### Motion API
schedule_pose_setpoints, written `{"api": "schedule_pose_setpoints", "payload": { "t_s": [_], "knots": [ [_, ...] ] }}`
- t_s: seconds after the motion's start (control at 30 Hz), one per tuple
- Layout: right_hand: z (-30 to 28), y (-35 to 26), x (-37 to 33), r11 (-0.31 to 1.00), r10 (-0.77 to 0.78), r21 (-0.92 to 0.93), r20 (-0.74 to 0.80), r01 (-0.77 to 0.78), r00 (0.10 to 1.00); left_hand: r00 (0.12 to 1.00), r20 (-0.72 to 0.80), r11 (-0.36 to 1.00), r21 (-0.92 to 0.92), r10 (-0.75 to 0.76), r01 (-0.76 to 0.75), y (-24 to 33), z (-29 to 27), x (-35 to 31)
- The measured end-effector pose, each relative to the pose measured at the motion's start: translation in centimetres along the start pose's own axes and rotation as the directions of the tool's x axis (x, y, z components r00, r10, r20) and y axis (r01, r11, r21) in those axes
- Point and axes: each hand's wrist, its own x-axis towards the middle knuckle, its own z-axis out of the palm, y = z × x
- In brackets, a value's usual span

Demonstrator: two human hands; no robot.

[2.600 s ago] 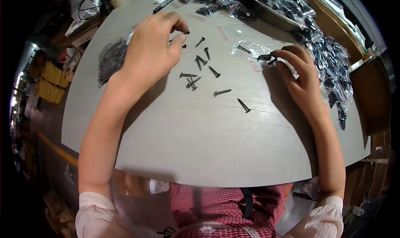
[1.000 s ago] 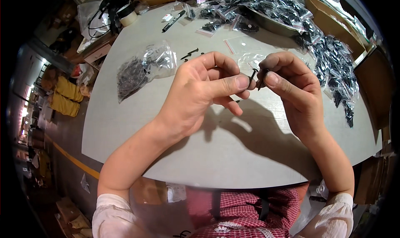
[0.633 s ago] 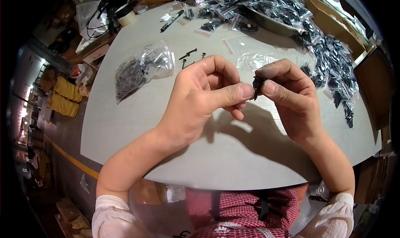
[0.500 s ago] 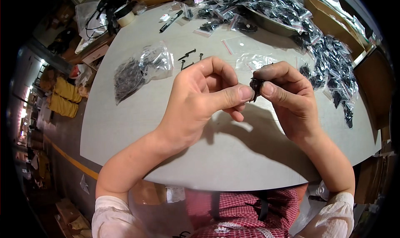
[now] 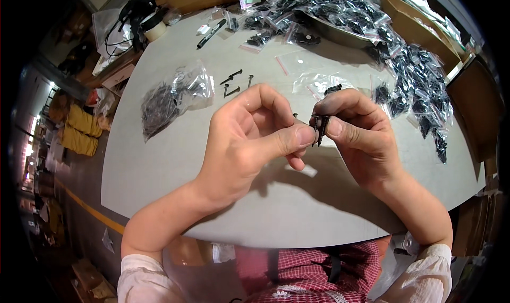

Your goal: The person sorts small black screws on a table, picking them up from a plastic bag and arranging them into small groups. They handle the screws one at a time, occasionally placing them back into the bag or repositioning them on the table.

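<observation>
Several black screws [image 5: 322,127] stand nearly upright, pinched between the thumb and fingers of my right hand [image 5: 366,141]. My left hand [image 5: 239,138] is closed beside it, its thumb tip pressed against the same screws. A small dark screw head shows just above the left thumb; its shank is hidden. Beyond my left hand, several loose black screws [image 5: 231,88] lie on the grey table [image 5: 297,212]. Behind my right fingers are more black screws [image 5: 333,89], next to a clear plastic bag [image 5: 313,81].
A clear bag of dark screws [image 5: 169,101] lies at the left. Filled small bags [image 5: 419,85] pile up at the right and spill round a metal bowl [image 5: 340,36] at the back. A black marker [image 5: 211,34], tape roll [image 5: 154,28] and cardboard box [image 5: 419,27] edge the table.
Both hands sit slightly lower and further left in view, and the table things have shifted too. The screws between my fingers now show more of their length.
</observation>
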Motion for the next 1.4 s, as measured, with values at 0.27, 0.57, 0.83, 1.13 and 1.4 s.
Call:
{"api": "schedule_pose_setpoints", "payload": {
  "t_s": [0.27, 0.57, 0.83, 1.13, 1.4],
  "knots": [
    [0.5, -0.2, -0.4, 0.994, 0.065, 0.089, -0.027, -0.062, 0.998, 0.998, 0.015, 0.992, -0.112, -0.061, 0.062, 0.4, 0.0, -0.3],
    [0.3, -0.2, -0.4, 0.998, 0.043, 0.05, 0.001, -0.043, 0.999, 0.998, 0.027, 0.994, -0.092, -0.049, 0.051, 0.2, 0.0, -0.3],
    [0.6, -0.5, -0.5, 0.999, 0.047, 0.011, 0.007, -0.047, 0.999, 0.999, 0.03, 0.999, -0.045, -0.028, 0.03, 0.0, 0.0, -0.4],
    [0.6, -0.7, -0.7, 0.998, 0.067, -0.021, 0.012, -0.067, 0.998, 0.999, 0.007, 0.998, 0.026, -0.054, 0.053, 0.3, 0.4, -0.4],
    [0.6, -1.5, -0.6, 0.97, -0.01, -0.243, 0.067, 0.026, 0.998, 0.997, 0.063, 0.993, 0.111, 0.034, -0.041, -0.2, 0.0, -0.7]
  ]
}}
